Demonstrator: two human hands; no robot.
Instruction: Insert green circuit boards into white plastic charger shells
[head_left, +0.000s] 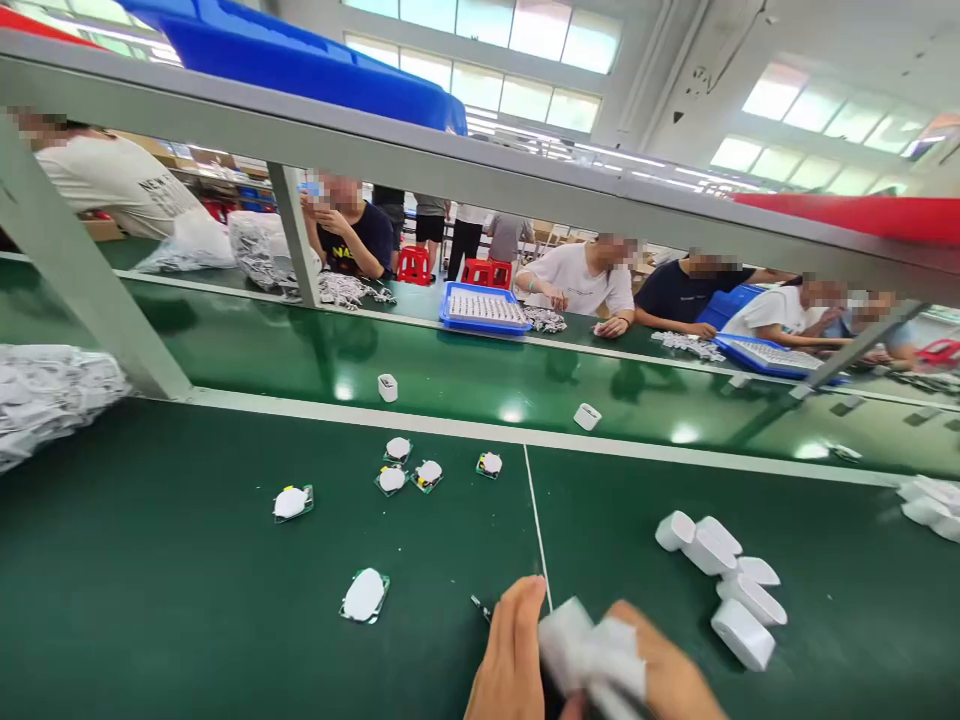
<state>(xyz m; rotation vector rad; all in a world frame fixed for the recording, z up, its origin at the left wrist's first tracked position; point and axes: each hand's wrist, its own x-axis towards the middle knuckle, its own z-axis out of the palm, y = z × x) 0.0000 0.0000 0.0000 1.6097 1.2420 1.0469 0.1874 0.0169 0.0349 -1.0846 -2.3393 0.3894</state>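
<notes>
At the bottom centre, my left hand (514, 650) is closed, its fingers together along the side of a white plastic casing (566, 635). My right hand (667, 670) is closed around another white piece (619, 655) pressed up against it; motion blurs both pieces, so their exact shape is unclear. A small metal tip (478, 605) pokes out left of my left fingers, and the rest of it is hidden. Nearest on the left lies a green circuit board with a white round pad (365, 596). To the right sits a group of white casings (739, 590).
More padded circuit boards (391, 480) lie farther back on the green bench (187, 600). Two white casings (588, 416) rest on the conveyor belt (465, 365). A metal frame (300, 240) crosses above, carrying a blue bin (315, 70). Several people sit opposite; bagged parts (52, 395) are at left.
</notes>
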